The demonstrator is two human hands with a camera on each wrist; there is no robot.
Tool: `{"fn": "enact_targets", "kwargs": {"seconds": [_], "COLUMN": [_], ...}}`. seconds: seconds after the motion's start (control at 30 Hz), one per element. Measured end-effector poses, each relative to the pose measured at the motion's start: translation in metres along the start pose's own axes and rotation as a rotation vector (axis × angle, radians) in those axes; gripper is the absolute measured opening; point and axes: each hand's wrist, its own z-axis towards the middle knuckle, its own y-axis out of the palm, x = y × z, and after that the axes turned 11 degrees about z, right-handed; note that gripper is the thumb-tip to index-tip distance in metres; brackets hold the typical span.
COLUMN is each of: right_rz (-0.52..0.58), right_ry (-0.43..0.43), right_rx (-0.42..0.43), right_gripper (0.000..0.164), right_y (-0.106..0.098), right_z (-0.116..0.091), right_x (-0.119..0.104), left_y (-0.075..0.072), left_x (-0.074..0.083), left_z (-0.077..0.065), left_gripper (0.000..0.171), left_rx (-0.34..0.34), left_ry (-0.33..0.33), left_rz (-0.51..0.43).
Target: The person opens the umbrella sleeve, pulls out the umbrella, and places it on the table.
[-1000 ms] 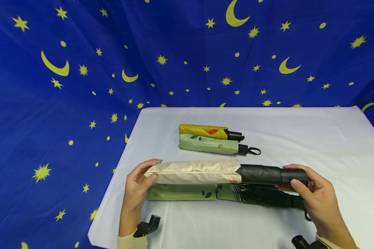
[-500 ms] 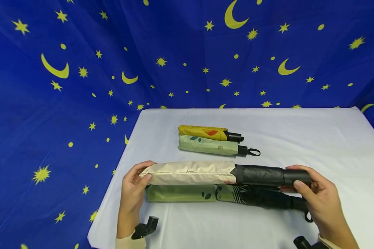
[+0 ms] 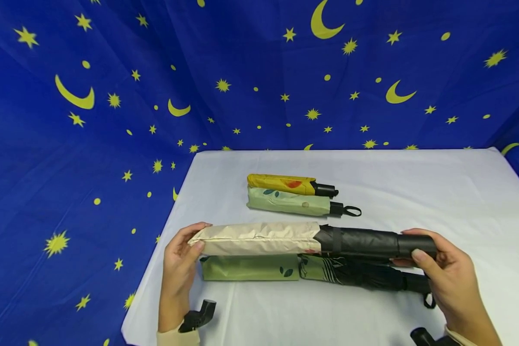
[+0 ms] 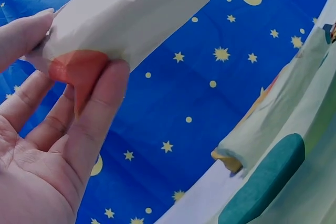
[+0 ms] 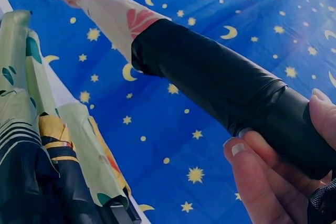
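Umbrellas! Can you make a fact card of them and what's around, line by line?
Left hand: holds the end of the cream cover
Right hand: grips the black handle
Held: black umbrella, partly inside the cream cover
Farther back: yellow umbrella beside pale green umbrella
Nearer: green leaf-print cloth and dark umbrella, partly hidden
Surface: white table
Backdrop: blue cloth with yellow stars and moons

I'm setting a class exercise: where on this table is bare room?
The white table is bare right of the yellow umbrella and pale green umbrella, and in front of the leaf-print fabric and dark umbrella. It's crowded where those last two lie beneath the held cream-and-black umbrella.
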Motion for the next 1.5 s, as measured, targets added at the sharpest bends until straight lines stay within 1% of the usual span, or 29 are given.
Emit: {"fn": "enact_targets", "kwargs": {"seconds": [0.13, 0.2, 0.23, 0.4, 0.47, 0.57, 0.67, 0.77, 0.9, 1.07, 1.3, 1.5], "right_rz": [-0.062, -0.077, -0.087, 0.014, 0.059, 0.083, 0.087, 0.085, 0.085, 0.087, 0.087, 0.104], "right_ry": [0.038, 0.050, 0.056, 0.000, -0.020, -0.026, -0.025, -0.024, -0.023, -0.027, -0.047, -0.055], "right_rx": [0.040, 0.053, 0.060, 0.002, -0.024, -0.035, -0.031, -0.025, -0.025, -0.029, -0.030, -0.019], "right_gripper": [0.030, 0.030, 0.030, 0.032, 0.032, 0.033, 0.032, 0.032, 0.033, 0.034, 0.033, 0.033], "right_y": [0.001, 0.001, 0.001, -0.004, -0.006, -0.008, -0.010, -0.011, -0.012, -0.013, -0.017, -0.026], "right_z": [0.000, 0.000, 0.000, 0.000, 0.000, -0.001, -0.002, -0.002, -0.002, -0.002, -0.003, 0.000], "right_x": [-0.003, -0.004, -0.004, -0.002, -0.001, 0.000, 0.000, 0.000, -0.001, -0.001, -0.003, -0.001], "left_y": [-0.002, -0.002, -0.003, -0.004, -0.005, -0.007, -0.008, -0.008, -0.009, -0.011, -0.013, -0.015], "left_x": [0.001, 0.001, 0.001, 0.003, 0.003, 0.003, 0.002, 0.001, 0.001, 0.002, 0.004, 0.001], "left_z": [0.000, 0.000, 0.000, 0.000, 0.000, 0.000, -0.001, -0.001, -0.002, -0.001, -0.001, -0.001], "left_gripper": [0.046, 0.043, 0.041, 0.033, 0.033, 0.034, 0.032, 0.030, 0.029, 0.028, 0.028, 0.027], "left_rx": [-0.048, -0.057, -0.054, -0.005, 0.001, -0.003, 0.006, 0.030, 0.050, 0.056, 0.091, 0.116], "left_ry": [0.000, -0.001, -0.004, -0.030, -0.030, -0.016, -0.008, -0.010, -0.010, -0.003, -0.024, -0.037], "left_rz": [-0.003, 0.010, 0.019, 0.042, 0.040, 0.045, 0.057, 0.065, 0.056, 0.026, -0.053, -0.051]}}
